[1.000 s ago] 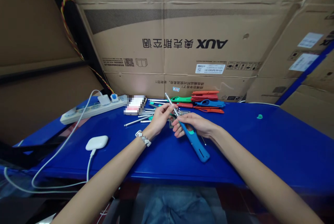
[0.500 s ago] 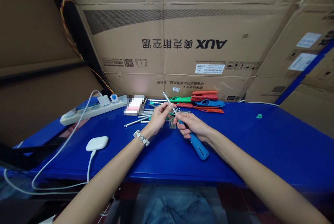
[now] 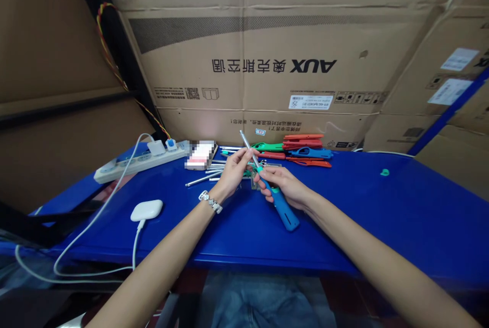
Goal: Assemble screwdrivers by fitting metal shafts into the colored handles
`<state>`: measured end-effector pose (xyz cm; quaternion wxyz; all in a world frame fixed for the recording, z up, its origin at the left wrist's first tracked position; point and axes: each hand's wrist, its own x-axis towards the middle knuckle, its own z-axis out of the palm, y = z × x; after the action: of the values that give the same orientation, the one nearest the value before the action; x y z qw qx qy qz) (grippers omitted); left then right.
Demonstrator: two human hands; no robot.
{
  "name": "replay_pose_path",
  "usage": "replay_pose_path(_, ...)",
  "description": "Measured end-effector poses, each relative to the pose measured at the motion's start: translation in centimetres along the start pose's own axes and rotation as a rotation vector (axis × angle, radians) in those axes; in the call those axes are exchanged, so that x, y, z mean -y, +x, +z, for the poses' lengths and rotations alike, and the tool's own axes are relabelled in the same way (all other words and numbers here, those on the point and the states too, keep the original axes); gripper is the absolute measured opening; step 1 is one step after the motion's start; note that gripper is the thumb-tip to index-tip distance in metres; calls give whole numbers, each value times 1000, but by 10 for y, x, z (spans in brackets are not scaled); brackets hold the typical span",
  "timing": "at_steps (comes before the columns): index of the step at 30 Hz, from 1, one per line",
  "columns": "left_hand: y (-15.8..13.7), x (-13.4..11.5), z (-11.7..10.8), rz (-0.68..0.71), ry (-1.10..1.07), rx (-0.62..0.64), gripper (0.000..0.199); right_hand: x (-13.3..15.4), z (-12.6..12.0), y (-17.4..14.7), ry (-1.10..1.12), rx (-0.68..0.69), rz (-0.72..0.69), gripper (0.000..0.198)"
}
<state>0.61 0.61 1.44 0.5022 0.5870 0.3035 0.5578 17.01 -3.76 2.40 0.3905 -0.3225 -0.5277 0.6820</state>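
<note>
The left hand point(image 3: 234, 171) pinches a slim, shiny metal tube point(image 3: 246, 141) between thumb and fingers; the right hand point(image 3: 286, 183) wraps the smooth, rounded blue handle point(image 3: 286, 213), which meets it at a mint-green band point(image 3: 260, 169). Tube and handle slant above the middle of the glossy blue table point(image 3: 344, 216), metal end toward the far left. Beyond lie thin silvery rods point(image 3: 197, 181) on the left and red, orange, green and blue plastic handles point(image 3: 308, 143) on the right. Creased brown cardboard point(image 3: 267, 37) walls the far side
</note>
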Motion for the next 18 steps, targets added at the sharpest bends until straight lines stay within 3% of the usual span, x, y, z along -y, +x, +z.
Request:
replay_pose_path(11, 1, 0, -1, 24, 32, 4, 35, -5, 6, 1, 17, -51, -14, 39)
replay_pose_path(18, 0, -4, 1, 10, 14, 51, 36, -1, 3, 3, -25, 48, -51, 39)
